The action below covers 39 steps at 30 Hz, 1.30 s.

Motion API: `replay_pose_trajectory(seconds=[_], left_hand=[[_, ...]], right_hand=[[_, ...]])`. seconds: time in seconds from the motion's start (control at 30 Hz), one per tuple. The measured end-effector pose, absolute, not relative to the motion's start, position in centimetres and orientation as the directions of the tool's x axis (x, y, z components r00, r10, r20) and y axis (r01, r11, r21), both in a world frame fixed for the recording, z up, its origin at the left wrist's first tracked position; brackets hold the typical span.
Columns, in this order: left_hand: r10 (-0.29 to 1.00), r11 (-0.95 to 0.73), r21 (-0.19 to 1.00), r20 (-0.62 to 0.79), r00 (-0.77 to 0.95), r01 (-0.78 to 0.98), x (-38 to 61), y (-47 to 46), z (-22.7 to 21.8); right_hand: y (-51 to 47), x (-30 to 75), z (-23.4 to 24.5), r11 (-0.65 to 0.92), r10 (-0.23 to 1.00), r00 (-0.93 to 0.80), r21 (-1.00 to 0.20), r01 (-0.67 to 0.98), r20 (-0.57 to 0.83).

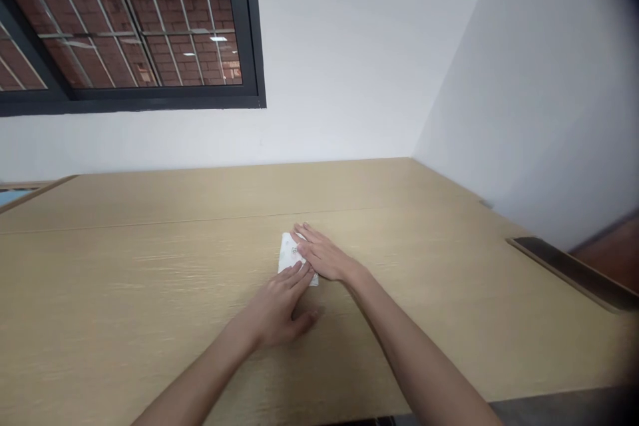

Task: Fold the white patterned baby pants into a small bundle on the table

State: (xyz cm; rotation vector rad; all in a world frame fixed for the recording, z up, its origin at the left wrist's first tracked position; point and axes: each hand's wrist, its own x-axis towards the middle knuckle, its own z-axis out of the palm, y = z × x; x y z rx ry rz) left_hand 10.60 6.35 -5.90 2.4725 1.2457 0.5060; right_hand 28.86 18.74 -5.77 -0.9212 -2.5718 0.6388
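A small white piece of folded paper (288, 251) with a little dark print lies flat on the pale wooden tabletop (164, 293). My right hand (322, 256) rests flat over its right side, fingers stretched toward the far left. Along the near edge, the outstretched fingers of my left hand (284, 306) press on the paper, with the thumb spread off to the right. Both hands are open, and their fingertips lie close together. Much of the paper's right and near part is hidden beneath them.
A thin seam runs across the tabletop beyond my hands. Behind it rises a white wall (339, 66) with a dark-framed, barred window (254, 26) at upper left. A dark recessed strip (574, 269) sits at the table's right edge.
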Motion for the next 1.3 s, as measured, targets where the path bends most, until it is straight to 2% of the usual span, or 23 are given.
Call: replay_pose_trajectory(seconds=[0.1,0.2,0.33,0.47,0.67,0.83,1.07,1.2,1.3], left_hand=[[0.831,-0.555,0.468,0.279,0.481,0.688,10.5,6.8,-6.0],[0.892,-0.416,0.462,0.376,0.252,0.783,10.0,7.7,-6.1],[0.925,-0.194,0.462,0.380,0.005,0.865,9.0,8.8,-6.7],[0.942,-0.135,0.443,0.334,-0.024,0.887,8.8,9.2,-7.3],[0.956,-0.186,0.456,0.288,0.054,0.870,9.2,9.5,-7.5],[0.964,-0.204,0.495,0.251,0.086,0.844,8.3,8.8,-5.7],[0.985,-0.116,0.596,0.174,0.014,0.794,5.6,0.2,-3.6],[0.990,-0.014,0.675,0.112,-0.084,0.737,2.6,-7.0,-3.7],[0.980,0.048,0.720,0.099,-0.170,0.692,-0.8,-12.2,-4.0]], right_hand=[[18.6,28.9,-6.6,0.668,0.701,-0.662,-0.572,0.477,0.266],[18.7,29.2,-7.1,0.625,0.768,-0.526,-0.606,0.493,0.365],[18.8,29.6,-6.8,0.627,0.779,-0.395,-0.579,0.522,0.487],[18.5,29.4,-6.5,0.656,0.753,-0.408,-0.549,0.517,0.516],[18.3,28.7,-6.5,0.610,0.791,-0.394,-0.562,0.559,0.468],[16.8,28.1,-6.3,0.574,0.818,-0.398,-0.551,0.605,0.415],[9.9,25.5,-4.4,0.582,0.797,-0.524,-0.611,0.537,0.299],[5.1,22.5,-2.6,0.555,0.713,-0.681,-0.729,0.401,0.168],[1.7,20.0,-1.4,0.424,0.632,-0.773,-0.860,0.284,0.057]])
